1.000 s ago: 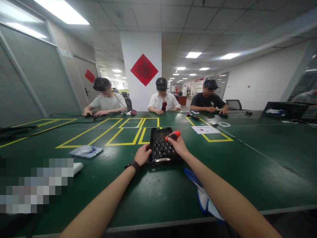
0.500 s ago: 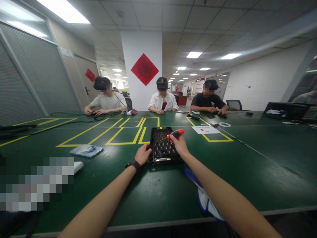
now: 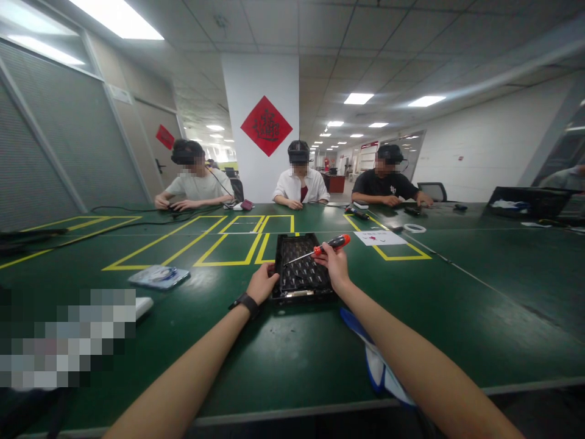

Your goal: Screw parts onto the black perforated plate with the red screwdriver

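A black open case (image 3: pixel 304 299), its inside patterned with rows of small light marks, lies on the green table in front of me. My left hand (image 3: pixel 264 284) grips its left wall, thumb on the rim. My right hand (image 3: pixel 337 268) is closed round a screwdriver (image 3: pixel 337 242) with a red and black handle. The slim metal shaft slants down to the left across the case. Its tip is near the inner left side; whether it touches anything I cannot tell. A blue and white glove-like item (image 3: pixel 375 366) lies by my right forearm.
A flat plastic-wrapped packet (image 3: pixel 159 277) lies on the left, beyond a blurred-out item. Yellow tape outlines mark the green table (image 3: pixel 283 360). A printed sheet (image 3: pixel 380 238) and a white ring (image 3: pixel 414 228) lie at right. Three people wearing headsets sit opposite.
The screwdriver's handle has shifted right and slightly up, with my right hand. Its tip lies a little further left. My left hand stays on the case. The person at right has moved one hand outward.
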`<state>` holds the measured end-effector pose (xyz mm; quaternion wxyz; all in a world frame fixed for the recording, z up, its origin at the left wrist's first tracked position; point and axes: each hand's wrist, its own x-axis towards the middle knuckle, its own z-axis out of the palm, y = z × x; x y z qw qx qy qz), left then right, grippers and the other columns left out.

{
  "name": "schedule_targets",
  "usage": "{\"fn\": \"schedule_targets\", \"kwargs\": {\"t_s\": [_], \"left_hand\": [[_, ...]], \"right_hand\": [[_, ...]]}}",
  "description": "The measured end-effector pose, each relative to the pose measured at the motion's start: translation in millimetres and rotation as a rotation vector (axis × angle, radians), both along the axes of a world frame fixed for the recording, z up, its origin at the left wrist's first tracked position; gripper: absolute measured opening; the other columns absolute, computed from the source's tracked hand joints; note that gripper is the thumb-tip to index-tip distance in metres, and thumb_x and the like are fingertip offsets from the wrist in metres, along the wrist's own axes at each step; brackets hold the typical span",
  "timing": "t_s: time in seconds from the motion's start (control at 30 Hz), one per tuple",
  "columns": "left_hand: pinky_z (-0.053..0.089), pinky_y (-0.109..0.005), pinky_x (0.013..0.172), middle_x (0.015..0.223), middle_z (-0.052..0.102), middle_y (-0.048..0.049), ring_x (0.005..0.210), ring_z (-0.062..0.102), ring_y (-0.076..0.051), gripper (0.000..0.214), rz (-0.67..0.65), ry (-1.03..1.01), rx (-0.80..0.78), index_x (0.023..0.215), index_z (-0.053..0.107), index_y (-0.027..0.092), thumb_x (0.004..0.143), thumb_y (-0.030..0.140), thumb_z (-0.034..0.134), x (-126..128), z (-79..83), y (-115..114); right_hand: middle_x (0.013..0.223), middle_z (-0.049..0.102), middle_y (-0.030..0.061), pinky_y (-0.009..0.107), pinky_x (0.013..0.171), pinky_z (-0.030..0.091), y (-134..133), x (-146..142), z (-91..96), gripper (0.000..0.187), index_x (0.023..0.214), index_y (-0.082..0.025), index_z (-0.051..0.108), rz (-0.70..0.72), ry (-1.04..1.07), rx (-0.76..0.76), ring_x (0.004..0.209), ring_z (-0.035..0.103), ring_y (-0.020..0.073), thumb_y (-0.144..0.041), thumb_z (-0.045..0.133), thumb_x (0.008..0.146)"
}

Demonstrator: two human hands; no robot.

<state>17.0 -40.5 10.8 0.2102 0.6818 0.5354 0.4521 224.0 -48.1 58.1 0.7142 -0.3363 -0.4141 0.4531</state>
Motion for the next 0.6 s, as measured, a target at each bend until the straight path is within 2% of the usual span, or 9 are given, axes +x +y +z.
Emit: {"fn": "schedule_targets", "kwargs": {"t_s": [0.07,0.13,0.27,0.6], "left_hand": [[0.046,-0.031,0.08,0.101,0.063,-0.0088,0.087,0.06,-0.018,0.032,0.052,0.057,0.083,0.1,0.056,0.014,0.069,0.021,0.056,1.4,5.7,-3.6],[0.046,-0.031,0.077,0.092,0.064,-0.0063,0.082,0.059,-0.017,0.028,0.077,0.117,0.158,0.092,0.058,0.016,0.068,0.031,0.06,2.7,11.7,-7.5],[0.046,-0.027,0.064,0.07,0.062,-0.0009,0.065,0.059,-0.015,0.031,0.041,0.113,0.139,0.08,0.059,0.018,0.066,0.045,0.061,4.7,18.7,-14.8],[0.045,-0.027,0.069,0.071,0.065,-0.0008,0.067,0.061,-0.014,0.019,-0.062,0.014,0.141,0.082,0.061,0.017,0.067,0.03,0.062,3.9,17.8,-14.0]], "right_hand": [[0.067,0.066,0.0019,0.022,0.05,0.053,-1.1,-0.2,1.0,0.023,0.082,-0.016,0.048,-0.004,0.004,0.006,0.053,0.064,0.0132,-0.034,0.059,0.072],[0.067,0.067,0.0019,0.021,0.049,0.053,-1.7,-0.4,1.5,0.023,0.082,-0.016,0.048,-0.003,0.006,0.02,0.053,0.064,0.013,-0.033,0.059,0.072],[0.067,0.067,0.0025,0.021,0.049,0.053,-3.1,-0.5,1.9,0.023,0.081,-0.015,0.05,0.008,0.0,0.05,0.053,0.064,0.013,-0.034,0.06,0.072],[0.065,0.066,0.0018,0.021,0.046,0.051,-5.1,-1.4,2.2,0.025,0.08,-0.015,0.05,0.005,-0.007,0.069,0.049,0.063,0.0129,-0.036,0.06,0.071]]}}
